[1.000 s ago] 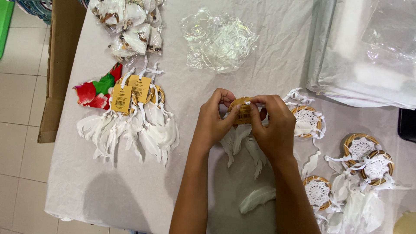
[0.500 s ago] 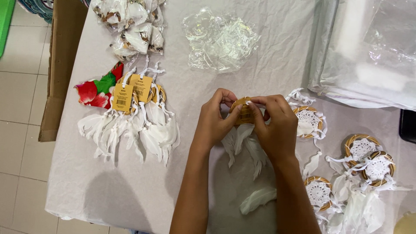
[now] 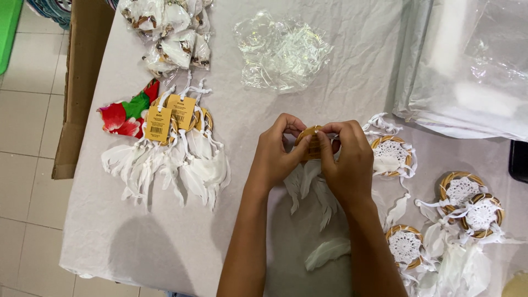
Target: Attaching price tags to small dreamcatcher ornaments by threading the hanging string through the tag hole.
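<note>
Head view: both hands meet at centre of the white cloth-covered surface (image 3: 308, 99), pinching a small round woven-rim dreamcatcher w/ white feathers (image 3: 311, 144). Left hand (image 3: 275, 157) grips its left edge, thumb laid across the front; right hand (image 3: 346, 162) clamps the right edge, fingers curled over the top. The hoop is lifted just above the surface, its feathers hanging down betw. the wrists and brushing the cloth.

A loose white feather (image 3: 328, 252) lies on the surface betw. the forearms, near the right arm. To the right, four more small wicker-hoop dreamcatchers w/ white crochet centres (image 3: 459, 190) sit scattered, one just beside the right hand. Left of the hands, well apart, a bundle of finished dreamcatchers w/ yellow card tags (image 3: 176, 143) fans its feathers toward the near edge, touching a red-and-green floral cloth scrap (image 3: 126, 113). Above that, clear packets of bagged dreamcatchers (image 3: 168, 33) are piled at the far edge. A crumpled clear plastic wrapper (image 3: 280, 52) rests above the hands; a stack of clear plastic bags (image 3: 467, 66) fills the top-right corner. A brown cardboard box (image 3: 82, 66) stands on the tiled floor (image 3: 25, 165) at left.
</note>
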